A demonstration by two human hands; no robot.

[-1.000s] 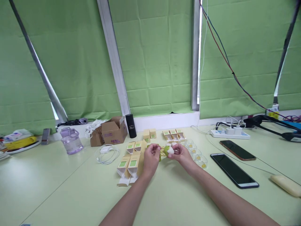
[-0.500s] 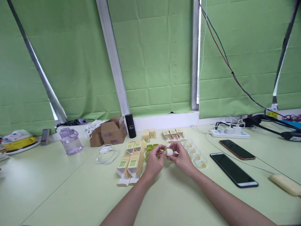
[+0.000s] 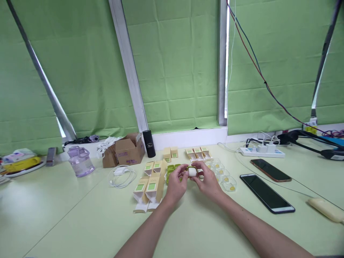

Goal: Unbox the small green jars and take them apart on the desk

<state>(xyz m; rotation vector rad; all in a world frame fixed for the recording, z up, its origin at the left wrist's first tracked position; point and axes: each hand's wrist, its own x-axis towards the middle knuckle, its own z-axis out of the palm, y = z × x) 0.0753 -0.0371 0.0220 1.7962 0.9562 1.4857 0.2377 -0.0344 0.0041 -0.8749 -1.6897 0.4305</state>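
Between my left hand (image 3: 176,183) and my right hand (image 3: 209,181) is a small white rounded piece with a dark green rim (image 3: 192,172), pinched by the fingertips of both. It is held above the table, and its exact kind is too small to tell. Partly hidden behind my left hand are green cup-like pieces (image 3: 170,168). Clear plastic cups with yellow spots inside (image 3: 229,184) stand in rows to the right of my right hand. Open small cardboard boxes with green labels (image 3: 152,187) lie left of my left hand.
More small boxes (image 3: 198,154) stand behind my hands. Two phones (image 3: 267,193) and a power strip (image 3: 262,153) are on the right. A brown carton (image 3: 129,150), a black cylinder (image 3: 149,144), a purple jug (image 3: 81,163) and a coiled white cable (image 3: 122,176) sit on the left.
The white piece has turned a little in my fingers, so its green rim now shows along the top. Both hands stay in nearly the same place.
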